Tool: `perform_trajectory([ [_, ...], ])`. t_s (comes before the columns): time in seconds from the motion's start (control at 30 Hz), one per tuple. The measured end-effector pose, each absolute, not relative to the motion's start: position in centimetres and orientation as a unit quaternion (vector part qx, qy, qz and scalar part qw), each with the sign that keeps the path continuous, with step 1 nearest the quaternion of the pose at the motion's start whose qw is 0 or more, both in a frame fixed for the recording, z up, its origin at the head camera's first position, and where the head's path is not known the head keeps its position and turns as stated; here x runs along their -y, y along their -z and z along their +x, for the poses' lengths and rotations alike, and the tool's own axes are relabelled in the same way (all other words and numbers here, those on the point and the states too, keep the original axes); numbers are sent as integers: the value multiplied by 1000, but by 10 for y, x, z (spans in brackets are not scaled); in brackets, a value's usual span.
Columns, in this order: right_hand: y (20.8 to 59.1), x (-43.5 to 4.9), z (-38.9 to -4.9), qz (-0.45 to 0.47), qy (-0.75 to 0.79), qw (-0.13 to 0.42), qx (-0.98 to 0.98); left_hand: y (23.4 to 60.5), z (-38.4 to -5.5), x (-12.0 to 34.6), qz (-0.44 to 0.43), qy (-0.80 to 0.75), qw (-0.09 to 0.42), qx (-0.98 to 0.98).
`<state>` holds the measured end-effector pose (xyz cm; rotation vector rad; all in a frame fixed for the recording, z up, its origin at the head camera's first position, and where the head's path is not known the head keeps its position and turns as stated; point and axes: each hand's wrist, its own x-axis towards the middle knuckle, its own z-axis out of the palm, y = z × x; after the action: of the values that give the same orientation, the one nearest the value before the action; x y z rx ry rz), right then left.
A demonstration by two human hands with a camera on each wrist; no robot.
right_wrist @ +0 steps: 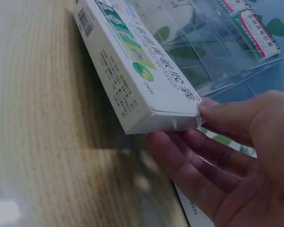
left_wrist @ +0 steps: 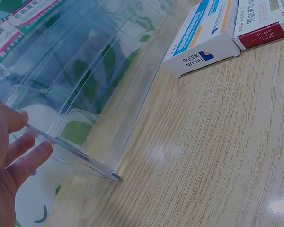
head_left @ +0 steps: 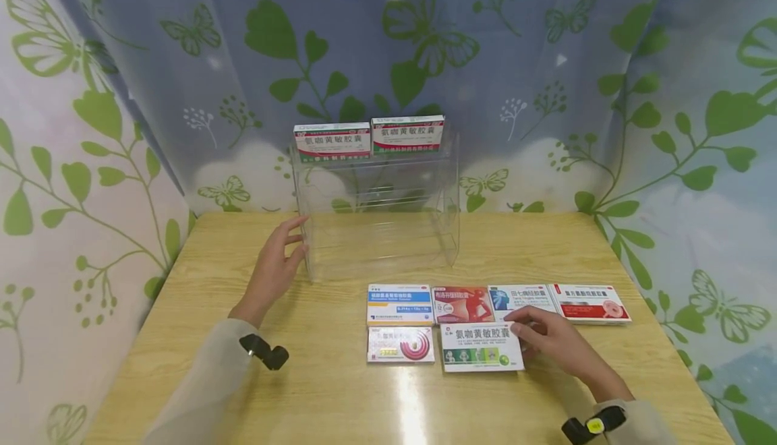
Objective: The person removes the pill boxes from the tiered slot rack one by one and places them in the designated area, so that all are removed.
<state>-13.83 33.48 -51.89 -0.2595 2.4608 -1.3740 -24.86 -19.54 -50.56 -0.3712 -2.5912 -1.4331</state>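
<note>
My right hand pinches a white medicine box with a green picture strip by its right end. In the right wrist view, the thumb lies on top of this medicine box and the fingers are beneath its end; it is tilted, with a shadow below. At the left, my left hand holds the side edge of a clear plastic display rack. The left wrist view has the thumb and fingers around that side panel. Two red-and-green medicine boxes stand side by side in the rack's top tier.
Before the rack lie a blue-and-white box, a red box, a white-and-blue box and a red-and-white box in a row. A smaller box with pink rings lies nearer. Patterned curtains surround the wooden table.
</note>
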Motion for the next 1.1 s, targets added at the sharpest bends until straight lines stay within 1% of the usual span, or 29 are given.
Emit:
perform_trajectory([
  [0.2, 526, -326, -138, -74, 488, 157, -855, 506, -249, 197, -123, 480, 75, 865],
  [0.43, 527, -319, -135, -43, 472, 131, -871, 505, -249, 196, -121, 476, 74, 868],
  [0.8, 528, -311, -134, -42, 444, 137, -885, 507, -250, 198, -121, 480, 69, 866],
  [0.97, 521, -315, -137, -39, 432, 136, -891, 507, -250, 198, -124, 482, 73, 864],
  [1.1, 505, -321, -149, -56, 419, 111, -900, 506, -250, 196, -124, 483, 69, 864],
])
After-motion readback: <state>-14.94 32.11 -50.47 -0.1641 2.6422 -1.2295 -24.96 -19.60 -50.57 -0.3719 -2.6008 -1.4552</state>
